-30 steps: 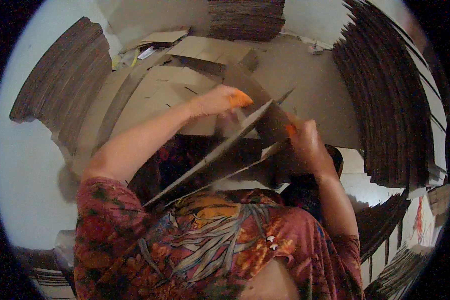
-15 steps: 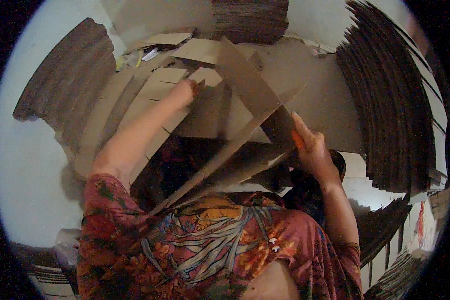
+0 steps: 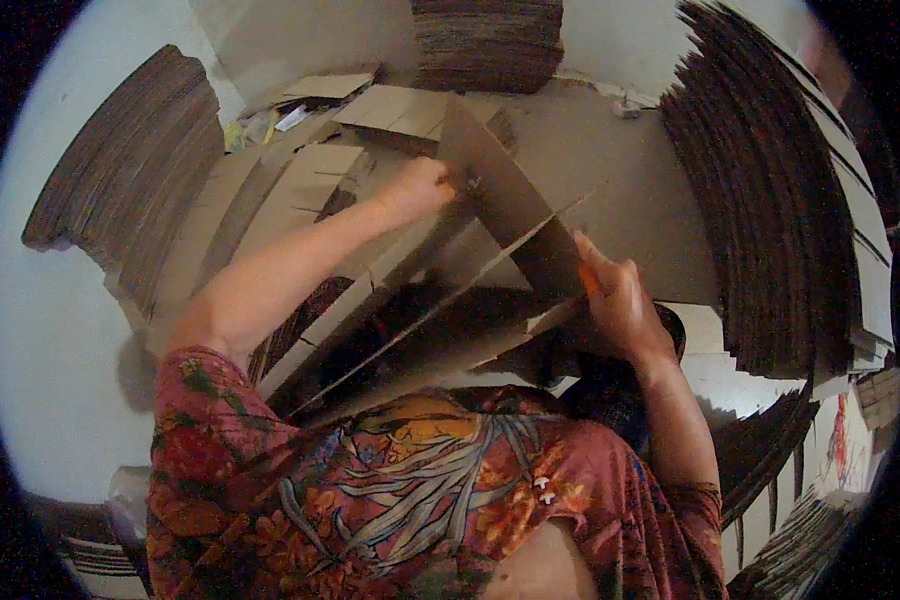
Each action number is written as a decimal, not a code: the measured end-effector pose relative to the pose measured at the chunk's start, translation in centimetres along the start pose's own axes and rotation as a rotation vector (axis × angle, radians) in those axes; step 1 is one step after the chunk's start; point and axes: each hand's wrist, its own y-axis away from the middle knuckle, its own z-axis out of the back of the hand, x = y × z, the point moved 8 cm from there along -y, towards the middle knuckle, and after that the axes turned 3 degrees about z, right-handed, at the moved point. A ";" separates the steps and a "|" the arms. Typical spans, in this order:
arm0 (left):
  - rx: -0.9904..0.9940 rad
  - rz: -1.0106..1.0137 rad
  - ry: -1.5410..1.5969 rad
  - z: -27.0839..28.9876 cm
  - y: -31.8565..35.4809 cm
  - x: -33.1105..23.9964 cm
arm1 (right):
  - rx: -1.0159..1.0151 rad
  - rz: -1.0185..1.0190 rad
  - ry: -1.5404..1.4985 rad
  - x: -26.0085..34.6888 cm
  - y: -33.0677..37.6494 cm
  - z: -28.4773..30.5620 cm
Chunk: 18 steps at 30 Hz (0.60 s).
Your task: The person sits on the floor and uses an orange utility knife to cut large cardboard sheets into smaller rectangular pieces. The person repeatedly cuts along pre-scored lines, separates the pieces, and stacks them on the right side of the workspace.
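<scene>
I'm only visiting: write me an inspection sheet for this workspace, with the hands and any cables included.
Surface: brown work surface, flat.
Job's things: cardboard strips, slanting across each other between the hands.
Clutter: flat cardboard sheets and small yellow and white scraps, far left.
Hands: right hand holds a strip; left hand is by the strips, grip unclear.
Cables: nothing clearly seen.
Surroundings: tall cardboard stacks left, right and beyond; pale wall.

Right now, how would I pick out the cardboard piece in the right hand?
Start at the tall cardboard stack, far right. Move left to the right hand, holding a brown panel slanting up-left. Unlike the flat sheets beyond, it has a thin edge-on strip crossing it.
</scene>
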 end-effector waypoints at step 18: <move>0.007 -0.040 0.105 -0.4 -3.2 -0.7 | -0.017 -0.132 -0.052 0.0 0.3 3.0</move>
